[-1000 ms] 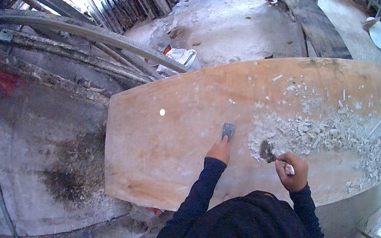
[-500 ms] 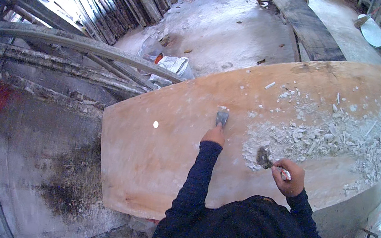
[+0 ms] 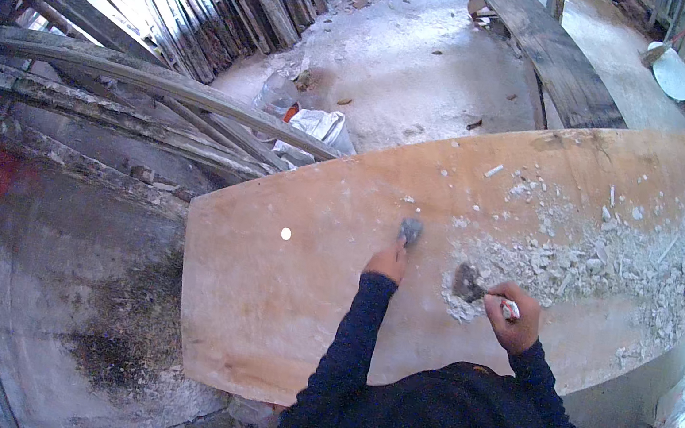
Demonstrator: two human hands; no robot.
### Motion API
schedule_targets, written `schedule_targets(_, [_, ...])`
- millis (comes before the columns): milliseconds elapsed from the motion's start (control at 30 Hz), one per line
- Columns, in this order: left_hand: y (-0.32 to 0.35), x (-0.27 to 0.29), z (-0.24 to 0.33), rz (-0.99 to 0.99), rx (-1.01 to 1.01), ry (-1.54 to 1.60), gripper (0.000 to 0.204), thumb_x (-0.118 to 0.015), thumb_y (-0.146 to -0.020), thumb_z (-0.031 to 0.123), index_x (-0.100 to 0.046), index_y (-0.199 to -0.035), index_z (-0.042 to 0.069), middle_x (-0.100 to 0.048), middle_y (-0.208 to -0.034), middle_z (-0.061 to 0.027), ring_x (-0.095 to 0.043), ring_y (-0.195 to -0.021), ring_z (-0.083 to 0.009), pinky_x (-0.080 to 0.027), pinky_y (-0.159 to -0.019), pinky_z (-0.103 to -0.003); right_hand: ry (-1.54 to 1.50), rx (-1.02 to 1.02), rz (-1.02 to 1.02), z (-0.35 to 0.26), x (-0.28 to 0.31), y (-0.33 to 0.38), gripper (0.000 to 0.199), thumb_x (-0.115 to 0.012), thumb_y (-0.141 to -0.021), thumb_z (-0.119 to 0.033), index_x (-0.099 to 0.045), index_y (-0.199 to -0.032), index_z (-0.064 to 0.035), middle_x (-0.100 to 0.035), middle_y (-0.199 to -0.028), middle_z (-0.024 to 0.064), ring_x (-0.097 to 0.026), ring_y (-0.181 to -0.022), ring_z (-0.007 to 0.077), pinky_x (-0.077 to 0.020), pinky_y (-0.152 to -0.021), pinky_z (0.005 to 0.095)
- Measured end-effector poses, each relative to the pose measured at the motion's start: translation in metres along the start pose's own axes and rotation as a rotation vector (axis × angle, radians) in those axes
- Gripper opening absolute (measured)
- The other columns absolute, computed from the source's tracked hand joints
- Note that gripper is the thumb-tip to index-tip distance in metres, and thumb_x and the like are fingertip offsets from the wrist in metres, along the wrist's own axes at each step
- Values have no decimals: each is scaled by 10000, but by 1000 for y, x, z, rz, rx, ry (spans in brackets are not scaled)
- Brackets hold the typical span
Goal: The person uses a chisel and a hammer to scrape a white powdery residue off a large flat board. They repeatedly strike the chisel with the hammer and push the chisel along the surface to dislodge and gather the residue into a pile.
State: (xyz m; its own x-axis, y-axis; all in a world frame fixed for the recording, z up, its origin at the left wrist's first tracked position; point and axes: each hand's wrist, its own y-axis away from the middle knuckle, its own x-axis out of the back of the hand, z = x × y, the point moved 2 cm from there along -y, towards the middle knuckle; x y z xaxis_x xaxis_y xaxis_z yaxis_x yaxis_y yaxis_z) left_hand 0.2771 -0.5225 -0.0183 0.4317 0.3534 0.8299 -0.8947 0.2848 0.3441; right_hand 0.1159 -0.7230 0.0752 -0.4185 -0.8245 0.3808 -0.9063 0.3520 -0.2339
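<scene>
Two hands work mid-board: left hand [image 3: 387, 261] gripping a scraper [image 3: 411, 230], right hand [image 3: 513, 316] gripping a trowel [image 3: 468, 284] beside plaster rubble [image 3: 612, 266], the board [image 3: 273, 311] bare toward its left edge.

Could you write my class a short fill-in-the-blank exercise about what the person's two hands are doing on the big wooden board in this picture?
1. The left hand presses a small grey scraper against the ____ board.
2. The right hand holds a second scraper at a pile of ____ chips.
3. The chips lie mostly toward the person's ____ side of the board.

Missing words: wooden; white; right
</scene>
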Motion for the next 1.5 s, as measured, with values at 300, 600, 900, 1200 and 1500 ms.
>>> schedule_targets(300, [142,-19,-87,235,148,381,562,-465,-825,303,-262,-1327,152,-547,-1039,-220,-550,-905,-375,-437,-754,-403,-225,84,-100,8,-211,-131,239,-645,-729,-262,-601,-863,-69,-619,-781,105,-602,-699,217,-469,-632,311])
schedule_targets(600, [198,-21,-118,358,357,720,488,-518,-817,187,-378,-1267,57,-559,-1074,-196,-568,-948,-216,-434,-779,-293,-77,-120,1,87,-321,-272,202,-601,-709,-245,-579,-814,-73,-612,-711,132,-602,-608,235,-478,-564,340])
schedule_targets(900, [174,-25,-124,331,285,479,467,-523,-809,235,-426,-1220,35,-545,-1069,-211,-541,-973,-323,-426,-813,-364,341,110,-106,132,-42,-174,88,-598,-636,-135,-539,-625,-70,-517,-567,46,-537,-506,155,-456,-444,297])
schedule_targets(1200, [162,-19,-123,286,310,329,419,-561,-776,298,-512,-1162,142,-582,-939,-204,-557,-869,-349,-442,-733,-400,-170,-110,98,89,-1,-144,107,-578,-764,-150,-521,-729,-67,-518,-599,3,-500,-481,69,-432,-411,207])
schedule_targets(1500, [158,-17,-116,235,393,255,424,-553,-773,349,-521,-1155,167,-583,-917,-203,-566,-854,-346,-450,-711,-406,67,77,-51,42,-299,-218,237,-683,-659,-258,-598,-764,-64,-602,-619,79,-592,-549,153,-476,-539,273])
